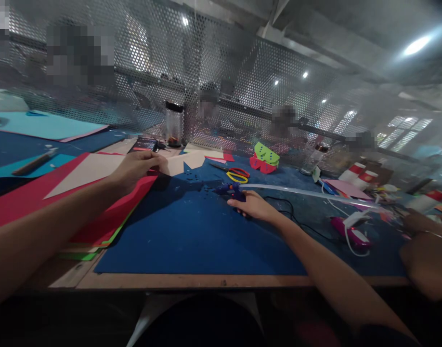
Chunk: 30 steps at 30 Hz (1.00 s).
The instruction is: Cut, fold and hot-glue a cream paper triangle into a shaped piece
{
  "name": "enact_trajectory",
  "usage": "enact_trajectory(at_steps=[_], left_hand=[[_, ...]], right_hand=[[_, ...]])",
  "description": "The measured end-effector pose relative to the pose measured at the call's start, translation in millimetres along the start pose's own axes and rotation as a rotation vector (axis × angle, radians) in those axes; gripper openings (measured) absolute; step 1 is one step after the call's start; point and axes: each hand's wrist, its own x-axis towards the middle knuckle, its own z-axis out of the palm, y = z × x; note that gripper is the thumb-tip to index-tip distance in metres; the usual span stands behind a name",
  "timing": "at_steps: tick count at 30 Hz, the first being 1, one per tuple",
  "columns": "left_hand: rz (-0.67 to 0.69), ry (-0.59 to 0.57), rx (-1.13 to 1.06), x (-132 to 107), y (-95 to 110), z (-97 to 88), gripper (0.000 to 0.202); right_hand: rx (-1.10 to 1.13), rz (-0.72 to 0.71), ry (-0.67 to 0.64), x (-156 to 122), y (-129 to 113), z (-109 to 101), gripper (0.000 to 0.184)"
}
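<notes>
A dark blue glue gun (236, 192) is in my right hand (255, 205), fingers wrapped round its handle. Out of its back runs a long clear glue stick (300, 191), reaching far to the right. My left hand (141, 165) pinches the left end of a cut cream paper piece (183, 163) above the blue mat (192, 231). Small dark bits (205, 189) are scattered on the mat near the nozzle. Just behind the glue gun lie scissors (237, 174) with red and yellow handles. Green and red cut-out pieces (265, 159) with blue dots stand beyond them.
Red sheets (98, 217) are stacked at the left, near a wooden-handled tool (33, 162). A jar (174, 124) stands before the perforated metal screen (239, 111). Rightward are a magenta glue gun (351, 232), a black cord (307, 225) and another person's arm (425, 258).
</notes>
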Motion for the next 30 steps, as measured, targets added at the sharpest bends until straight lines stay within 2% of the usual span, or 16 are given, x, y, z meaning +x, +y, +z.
enact_trajectory(at_steps=[7,15,21,25,30], left_hand=[[-0.011,0.004,-0.002,-2,3,0.2,0.027],[-0.018,0.001,-0.002,-4,5,0.3,0.028],[-0.01,0.015,-0.001,-4,6,-0.7,0.023],[-0.009,0.026,0.008,-6,8,-3.0,0.021],[-0.036,0.044,0.028,-5,4,-5.8,0.019]], right_hand=[[0.123,-0.008,0.004,-7,-9,-1,0.031],[0.142,-0.029,0.005,-10,-12,0,0.031],[0.212,-0.099,-0.079,-9,-19,-7,0.033],[0.215,-0.093,-0.135,-4,-21,-13,0.035],[0.241,-0.048,-0.195,-6,-17,-11,0.039]])
